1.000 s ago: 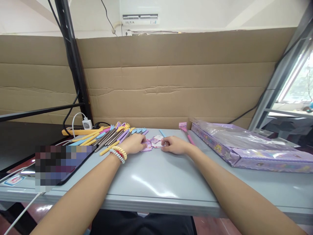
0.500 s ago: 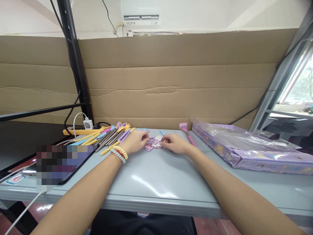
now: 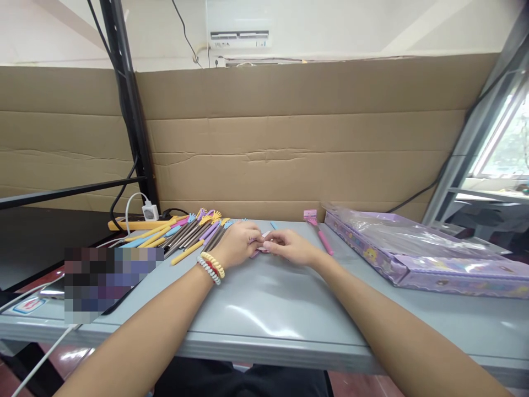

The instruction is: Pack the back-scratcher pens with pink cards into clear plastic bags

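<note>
Near the back of the grey table my left hand [image 3: 238,242] and my right hand [image 3: 292,247] meet, fingertips almost touching. Small purple-and-white printed cards [image 3: 265,236] lie between them, mostly covered by the fingers. Both hands are closed, thumb and fingers pinched at the cards; exactly which card each grips is hidden. Left of my left hand lies a pile of back scratchers [image 3: 185,236] with small hand-shaped heads and coloured handles. A pink back scratcher [image 3: 324,241] with a purple card [image 3: 309,214] at its head lies apart, right of my right hand.
A purple box [image 3: 399,270] holding clear plastic bags [image 3: 397,234] occupies the right side. On the left sit a tablet-like device [image 3: 118,303], a white charger plug [image 3: 150,210] and cables. Cardboard [image 3: 289,132] walls the back; a black metal post [image 3: 132,110] rises at left.
My left hand has moved right and my right hand slightly left, closing the gap between them. The cards, spread out in view before, are now mostly covered by my fingers.
</note>
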`<state>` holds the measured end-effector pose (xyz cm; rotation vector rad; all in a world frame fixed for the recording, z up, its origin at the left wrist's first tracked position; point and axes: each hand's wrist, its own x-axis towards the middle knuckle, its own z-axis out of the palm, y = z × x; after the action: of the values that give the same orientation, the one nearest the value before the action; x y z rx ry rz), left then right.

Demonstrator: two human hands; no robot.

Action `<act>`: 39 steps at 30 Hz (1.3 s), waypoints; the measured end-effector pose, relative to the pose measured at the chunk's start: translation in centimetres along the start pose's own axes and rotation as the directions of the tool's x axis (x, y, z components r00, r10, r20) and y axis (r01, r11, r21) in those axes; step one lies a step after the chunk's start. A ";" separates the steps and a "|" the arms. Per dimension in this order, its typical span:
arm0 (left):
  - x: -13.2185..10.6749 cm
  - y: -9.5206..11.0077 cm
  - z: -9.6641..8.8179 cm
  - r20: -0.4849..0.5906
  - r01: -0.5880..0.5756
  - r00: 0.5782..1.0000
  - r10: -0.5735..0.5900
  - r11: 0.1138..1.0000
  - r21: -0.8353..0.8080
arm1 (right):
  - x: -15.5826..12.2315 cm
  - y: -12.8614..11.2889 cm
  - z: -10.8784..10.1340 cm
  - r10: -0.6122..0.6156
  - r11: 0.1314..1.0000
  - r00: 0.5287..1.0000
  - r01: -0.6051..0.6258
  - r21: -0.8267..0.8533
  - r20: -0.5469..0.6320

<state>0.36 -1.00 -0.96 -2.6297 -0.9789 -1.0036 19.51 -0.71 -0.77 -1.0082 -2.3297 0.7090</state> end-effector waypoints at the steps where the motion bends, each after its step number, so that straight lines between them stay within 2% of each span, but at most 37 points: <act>1: 0.0 0.0 0.1 -0.013 -0.011 1.000 0.011 1.000 0.010 | 0.0 0.1 0.0 0.004 1.000 1.000 -0.005 -0.029 -0.011; 8: 0.1 -0.2 0.6 -0.141 -0.110 0.983 0.116 0.993 0.053 | 0.2 0.2 0.0 -0.002 1.000 1.000 0.002 -0.029 -0.015; 12: 0.2 -0.2 0.5 -0.168 -0.112 0.978 0.125 0.990 0.084 | 0.3 0.3 -0.1 0.003 1.000 0.998 -0.002 0.011 -0.060; 18: 0.2 0.1 0.3 -0.148 -0.082 0.984 0.097 0.991 0.105 | 0.5 0.4 -0.1 0.053 0.994 0.988 -0.039 0.102 -0.146; 27: 0.1 0.4 0.1 -0.147 -0.009 0.989 0.028 0.991 0.132 | 0.4 0.3 -0.2 0.052 0.992 0.967 -0.020 0.128 -0.249; 32: 0.0 0.4 0.1 -0.162 -0.020 0.986 0.037 0.994 0.105 | 0.4 0.3 -0.2 0.002 0.992 0.969 0.029 0.122 -0.246; 39: 0.0 0.6 -0.1 -0.105 -0.021 0.994 0.026 0.999 0.046 | 0.2 0.0 -0.2 0.003 0.994 0.975 0.021 0.103 -0.223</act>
<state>0.66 -1.54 -0.83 -2.5181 -0.9334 -1.0899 19.55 -0.49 -0.57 -0.9760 -2.0809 0.6707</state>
